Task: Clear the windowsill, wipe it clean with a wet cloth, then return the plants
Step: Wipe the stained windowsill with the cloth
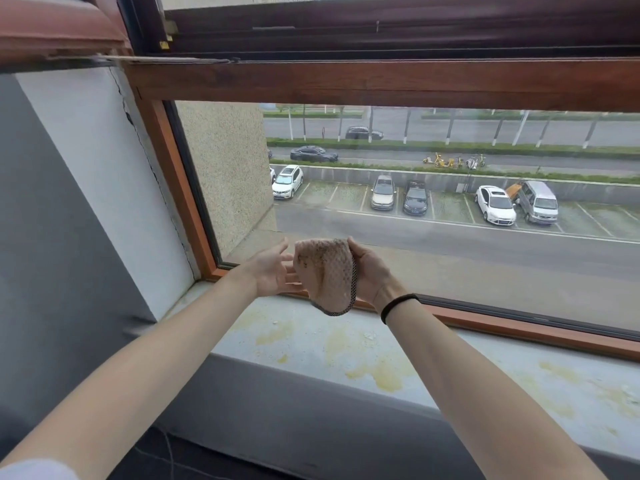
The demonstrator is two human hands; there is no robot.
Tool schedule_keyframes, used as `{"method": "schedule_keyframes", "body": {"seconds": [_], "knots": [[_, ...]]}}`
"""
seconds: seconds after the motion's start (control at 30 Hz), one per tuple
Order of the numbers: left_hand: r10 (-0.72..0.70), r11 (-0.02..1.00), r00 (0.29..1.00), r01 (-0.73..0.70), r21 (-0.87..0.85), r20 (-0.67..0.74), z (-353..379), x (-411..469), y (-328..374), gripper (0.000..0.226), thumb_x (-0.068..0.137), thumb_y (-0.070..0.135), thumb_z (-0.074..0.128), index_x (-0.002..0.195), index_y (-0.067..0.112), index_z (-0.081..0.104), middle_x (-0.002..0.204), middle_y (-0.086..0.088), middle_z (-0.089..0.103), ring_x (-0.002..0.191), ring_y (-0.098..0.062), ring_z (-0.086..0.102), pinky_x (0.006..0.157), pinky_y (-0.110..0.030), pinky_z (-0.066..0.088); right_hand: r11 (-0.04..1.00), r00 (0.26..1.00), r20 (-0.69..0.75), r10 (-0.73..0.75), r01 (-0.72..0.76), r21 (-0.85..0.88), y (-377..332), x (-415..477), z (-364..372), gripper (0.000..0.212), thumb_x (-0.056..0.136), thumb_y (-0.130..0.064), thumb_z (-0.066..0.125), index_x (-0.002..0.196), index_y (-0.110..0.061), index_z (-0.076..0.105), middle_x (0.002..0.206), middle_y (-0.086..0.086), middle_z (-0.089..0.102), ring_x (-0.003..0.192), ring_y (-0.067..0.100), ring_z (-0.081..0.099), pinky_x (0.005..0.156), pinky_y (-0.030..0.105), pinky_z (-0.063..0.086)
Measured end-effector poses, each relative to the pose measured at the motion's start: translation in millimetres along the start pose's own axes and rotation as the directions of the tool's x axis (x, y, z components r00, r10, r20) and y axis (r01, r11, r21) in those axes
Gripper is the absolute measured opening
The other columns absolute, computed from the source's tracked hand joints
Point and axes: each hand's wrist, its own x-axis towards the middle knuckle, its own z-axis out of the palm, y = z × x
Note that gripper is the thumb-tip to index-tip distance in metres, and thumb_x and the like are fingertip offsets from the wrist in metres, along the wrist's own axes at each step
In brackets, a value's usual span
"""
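The windowsill [311,344] is a pale grey-blue ledge running along the foot of the wooden window frame [519,329]. Its surface is blotched with yellow stains [384,374]. The largest patch sits away from the frame, near the sill's front edge. Smaller, fainter ones lie closer to the frame, and more spread along the ledge towards the frame's right end. A few small white flakes [370,336] lie on the sill just in front of the frame. Another cluster of flakes [627,389] lies far along towards its right end. At the frame's left corner the sill looks dull and grimy.
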Motion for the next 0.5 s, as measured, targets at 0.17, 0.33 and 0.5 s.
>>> {"method": "schedule_keyframes", "body": {"seconds": [0.17,0.33,0.5], "knots": [[0.265,0.964,0.962,-0.264,0.029,-0.060,11,-4,-3,0.012,0.093,0.020,0.058,0.103,0.016,0.054,0.086,-0.002,0.063,0.073,-0.015,0.061,0.070,-0.031,0.052,0.999,0.995,-0.085,-0.045,0.046,0.006,-7,1,-9,0.046,0.102,-0.033,0.031,0.072,-0.008,0.055,0.063,0.008,0.063,0.069,0.021,0.053,0.078,0.039,0.042],[0.445,0.881,0.881,-0.398,0.255,-0.163,8,-5,0,0.031,0.082,-0.008,0.063,0.111,0.001,0.064,0.087,-0.003,0.066,0.084,-0.016,0.062,0.083,-0.032,0.051,0.913,0.954,-0.231,-0.189,0.085,-0.399,-17,10,-20,0.023,0.098,-0.023,0.050,0.080,-0.010,0.059,0.078,0.006,0.059,0.070,0.017,0.053,0.064,0.029,0.049],[0.588,0.770,0.776,-0.452,0.450,-0.228,8,-3,2,0.029,0.081,-0.005,0.066,0.109,-0.001,0.067,0.092,-0.009,0.067,0.080,-0.009,0.059,0.070,-0.012,0.046,0.788,0.868,-0.267,-0.418,0.201,-0.581,-26,17,-26,0.008,0.084,-0.012,0.069,0.085,-0.005,0.066,0.085,0.008,0.063,0.084,0.019,0.056,0.070,0.029,0.049]]}}
